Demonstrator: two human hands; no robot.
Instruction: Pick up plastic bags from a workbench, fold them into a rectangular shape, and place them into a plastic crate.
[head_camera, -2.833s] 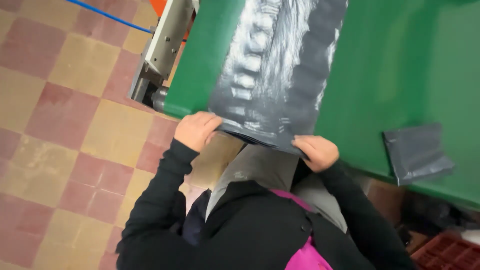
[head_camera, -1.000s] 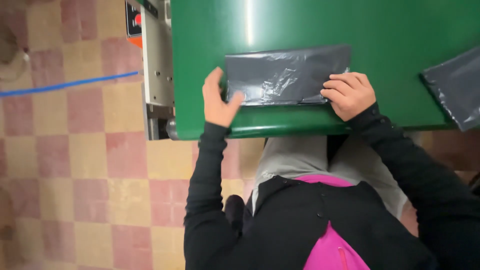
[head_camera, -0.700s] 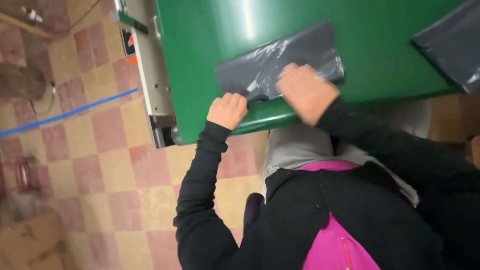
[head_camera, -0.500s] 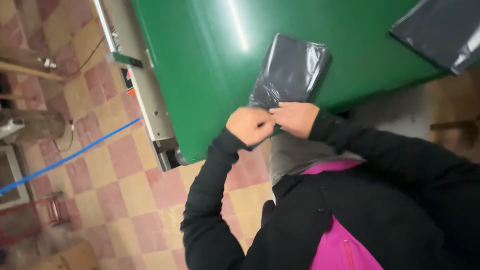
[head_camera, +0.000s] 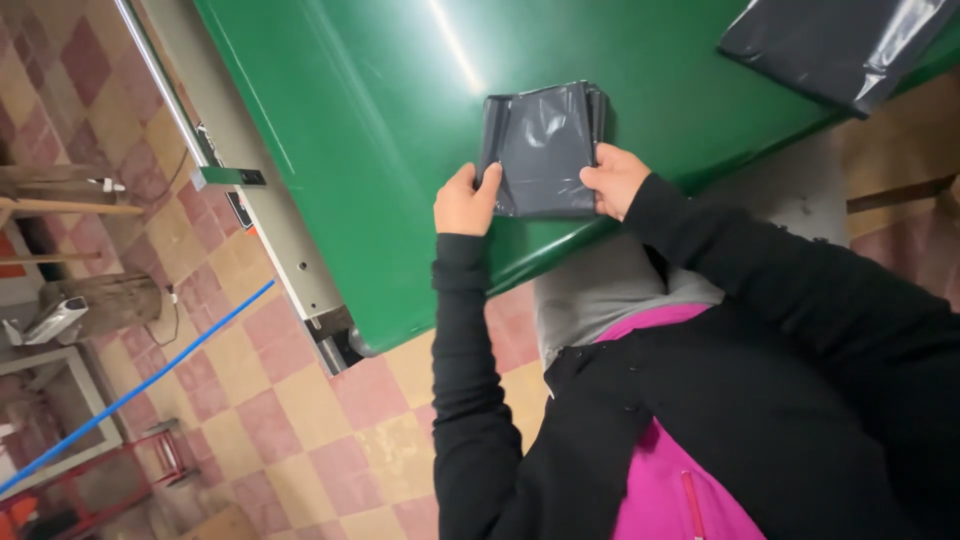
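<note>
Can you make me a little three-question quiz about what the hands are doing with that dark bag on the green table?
1. True or false: both hands hold the folded dark plastic bag.
2. What colour is the table under the bag? A) red B) green C) white
3. Fill in: a second dark plastic sheet lies at the table's far ____ corner.

Key:
1. True: the left hand grips its left edge, the right hand its right edge.
2. B
3. right
</note>
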